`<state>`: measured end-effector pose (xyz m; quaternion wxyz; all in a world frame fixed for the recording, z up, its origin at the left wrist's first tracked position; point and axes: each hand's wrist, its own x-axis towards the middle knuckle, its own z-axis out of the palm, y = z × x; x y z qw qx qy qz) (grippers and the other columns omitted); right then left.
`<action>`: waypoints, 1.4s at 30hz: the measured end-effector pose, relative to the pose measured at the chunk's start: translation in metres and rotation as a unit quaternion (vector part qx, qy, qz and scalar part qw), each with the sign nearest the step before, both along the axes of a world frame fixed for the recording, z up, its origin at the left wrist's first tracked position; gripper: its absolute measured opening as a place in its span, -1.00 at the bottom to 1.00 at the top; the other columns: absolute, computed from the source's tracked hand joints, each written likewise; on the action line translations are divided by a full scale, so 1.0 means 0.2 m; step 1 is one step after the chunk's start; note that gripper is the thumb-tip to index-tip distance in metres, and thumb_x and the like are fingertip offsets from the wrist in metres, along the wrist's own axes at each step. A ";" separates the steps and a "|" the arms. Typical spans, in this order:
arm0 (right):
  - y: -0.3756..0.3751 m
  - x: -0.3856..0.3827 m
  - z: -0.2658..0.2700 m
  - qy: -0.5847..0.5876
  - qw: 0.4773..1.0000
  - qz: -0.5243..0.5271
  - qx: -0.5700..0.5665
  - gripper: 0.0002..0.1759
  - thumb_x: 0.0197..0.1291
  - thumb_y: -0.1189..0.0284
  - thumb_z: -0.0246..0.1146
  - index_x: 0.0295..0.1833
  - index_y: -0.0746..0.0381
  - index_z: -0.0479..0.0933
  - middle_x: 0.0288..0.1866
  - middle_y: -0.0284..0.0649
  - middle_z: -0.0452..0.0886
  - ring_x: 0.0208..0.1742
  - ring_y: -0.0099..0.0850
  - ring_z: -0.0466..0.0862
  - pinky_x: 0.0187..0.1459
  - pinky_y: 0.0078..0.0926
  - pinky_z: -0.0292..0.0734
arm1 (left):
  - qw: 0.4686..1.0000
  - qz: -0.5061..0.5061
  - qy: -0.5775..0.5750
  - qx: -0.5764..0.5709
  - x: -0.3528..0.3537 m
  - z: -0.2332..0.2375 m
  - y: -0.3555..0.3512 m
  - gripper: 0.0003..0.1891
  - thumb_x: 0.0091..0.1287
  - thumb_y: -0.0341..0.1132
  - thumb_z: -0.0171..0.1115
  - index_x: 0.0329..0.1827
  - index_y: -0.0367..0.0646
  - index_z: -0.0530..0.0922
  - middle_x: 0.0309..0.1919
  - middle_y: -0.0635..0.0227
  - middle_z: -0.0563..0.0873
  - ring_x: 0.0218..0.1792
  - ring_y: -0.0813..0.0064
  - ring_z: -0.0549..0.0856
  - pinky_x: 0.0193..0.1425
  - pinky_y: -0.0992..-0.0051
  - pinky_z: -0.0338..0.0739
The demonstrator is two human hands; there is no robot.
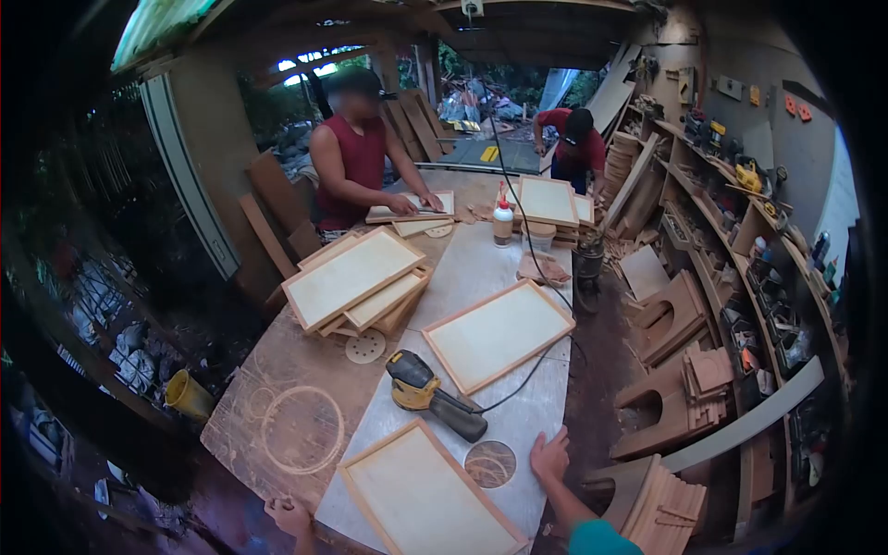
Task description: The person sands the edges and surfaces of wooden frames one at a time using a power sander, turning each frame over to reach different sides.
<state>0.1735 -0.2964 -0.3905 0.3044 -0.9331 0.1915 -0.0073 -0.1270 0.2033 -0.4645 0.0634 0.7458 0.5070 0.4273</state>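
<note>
At the table's near left edge, my left hand [289, 514] has its fingers curled onto the wood beside a framed panel [430, 490]. My right hand [549, 453] rests at the right edge with fingers apart, near a round hole [489, 463] in the metal sheet. It holds nothing. Between and beyond my hands lies a yellow and black sander [413, 381] with a dark dust canister [459, 416] and a cord. Another framed panel [498, 335] lies flat behind it. A perforated sanding disc [365, 347] is on the table to the left.
Stacked frames [354, 277] stand at the left; a glue bottle [502, 224] and more panels [548, 201] are farther back. One person [356, 166] handles a frame across the table; another [578, 143] bends at the back right. Shelves and wood pieces [675, 314] line the right.
</note>
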 end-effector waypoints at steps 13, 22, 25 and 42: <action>-0.03 -0.03 0.01 0.019 0.999 -0.005 0.027 -0.26 0.43 0.03 0.10 0.54 0.21 0.12 0.30 0.28 0.48 0.18 0.27 0.62 0.23 0.17 0.49 | 0.995 0.033 0.013 -0.098 0.01 0.05 -0.04 -0.86 0.27 -0.28 0.32 -0.26 -0.16 0.66 0.10 0.38 0.62 -0.23 0.25 0.77 -0.21 0.16 0.61; -0.03 -0.01 -0.03 -0.008 1.000 0.004 0.016 -0.23 0.43 0.03 0.08 0.54 0.28 0.11 0.27 0.29 0.48 0.13 0.26 0.64 0.17 0.15 0.52 | 0.987 0.025 0.117 -0.109 0.01 0.10 -0.08 -0.73 0.37 -0.13 0.19 -0.11 -0.15 0.64 0.22 0.15 0.53 0.00 -0.01 0.69 -0.02 0.01 0.57; -0.03 -0.02 -0.03 -0.011 1.000 0.001 0.025 -0.22 0.43 0.03 0.08 0.55 0.29 0.10 0.27 0.28 0.47 0.12 0.25 0.65 0.16 0.14 0.53 | 0.983 0.018 0.117 -0.138 0.04 0.17 -0.14 -0.70 0.41 -0.13 0.17 0.03 -0.13 0.59 0.25 0.05 0.50 0.16 -0.09 0.59 0.09 -0.02 0.54; -0.04 0.00 -0.05 -0.029 0.998 0.016 0.045 -0.23 0.42 0.03 0.11 0.53 0.26 0.11 0.24 0.23 0.47 0.13 0.22 0.64 0.19 0.13 0.51 | 0.946 -0.238 0.204 -0.083 0.14 0.16 -0.77 -0.42 0.45 -0.25 0.07 0.52 -0.28 0.36 0.55 -0.23 0.26 0.58 -0.21 0.19 0.65 -0.03 0.04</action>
